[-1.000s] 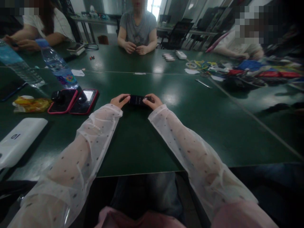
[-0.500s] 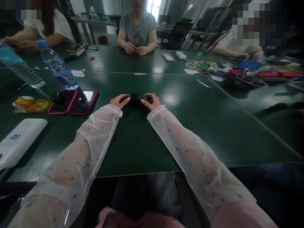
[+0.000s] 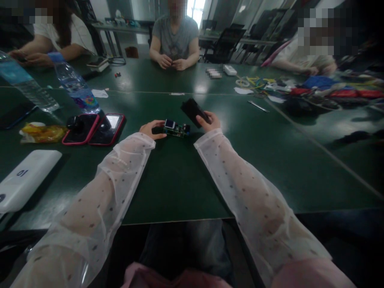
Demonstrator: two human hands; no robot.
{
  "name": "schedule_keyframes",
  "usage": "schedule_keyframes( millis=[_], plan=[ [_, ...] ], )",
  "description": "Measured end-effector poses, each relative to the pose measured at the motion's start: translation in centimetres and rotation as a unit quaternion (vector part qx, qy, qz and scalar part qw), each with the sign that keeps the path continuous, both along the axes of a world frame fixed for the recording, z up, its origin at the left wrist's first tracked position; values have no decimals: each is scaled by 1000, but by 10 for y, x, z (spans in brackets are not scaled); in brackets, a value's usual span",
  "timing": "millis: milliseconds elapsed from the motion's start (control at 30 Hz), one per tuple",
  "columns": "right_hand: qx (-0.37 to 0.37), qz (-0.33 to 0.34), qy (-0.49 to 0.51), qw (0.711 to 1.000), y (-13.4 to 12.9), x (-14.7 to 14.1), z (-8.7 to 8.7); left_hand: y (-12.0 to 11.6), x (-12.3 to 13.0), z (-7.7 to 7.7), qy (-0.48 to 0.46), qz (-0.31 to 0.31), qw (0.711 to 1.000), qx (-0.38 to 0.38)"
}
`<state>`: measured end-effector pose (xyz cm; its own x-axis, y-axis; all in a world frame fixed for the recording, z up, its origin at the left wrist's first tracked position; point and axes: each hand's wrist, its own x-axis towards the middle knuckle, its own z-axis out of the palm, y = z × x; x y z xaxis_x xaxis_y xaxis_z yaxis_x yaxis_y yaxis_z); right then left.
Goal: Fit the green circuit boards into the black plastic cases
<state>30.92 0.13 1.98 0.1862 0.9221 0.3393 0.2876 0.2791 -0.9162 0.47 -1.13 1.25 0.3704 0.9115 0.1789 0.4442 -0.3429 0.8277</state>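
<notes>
A small green circuit board [image 3: 177, 130] with a little screen at its left end lies on the green table in front of me. My left hand [image 3: 151, 130] is at the board's left end, thumb and fingers curved around that edge. In my right hand [image 3: 210, 122] is a black plastic cover [image 3: 194, 111], held tilted, up and to the right of the board. The cover and the board are apart. What the cover's inner side looks like is hidden.
Left of my arm lie two red-edged phones [image 3: 108, 130], a yellow wrapper [image 3: 43, 133] and a white power bank [image 3: 28, 180]. Two water bottles [image 3: 76, 86] stand behind them. Tweezers [image 3: 258, 106] and tangled cables [image 3: 255, 83] lie to the right. Three people sit around the table [image 3: 270, 160].
My right hand has lifted the black cover off the device and moved it up and right, baring the circuit board. My left hand has stayed at the left end.
</notes>
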Motion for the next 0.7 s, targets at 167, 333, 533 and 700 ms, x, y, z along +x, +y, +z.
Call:
schedule_keyframes(
  millis=[167, 333, 533, 700],
  plan=[
    [-33, -122, -95, 987, 13, 20, -16, -7, 3, 9, 21, 16, 1000, 4],
    [-71, -126, -213, 966, 13, 16, -22, -2, 1, 5, 52, 9, 999, 9],
    [-76, -122, -289, 947, 6, 13, -14, 4, -2, -3, 52, 6, 998, 22],
    [-70, -123, -280, 950, 2, 10, -12, 7, -3, -7, 46, 8, 999, 24]
  ],
)
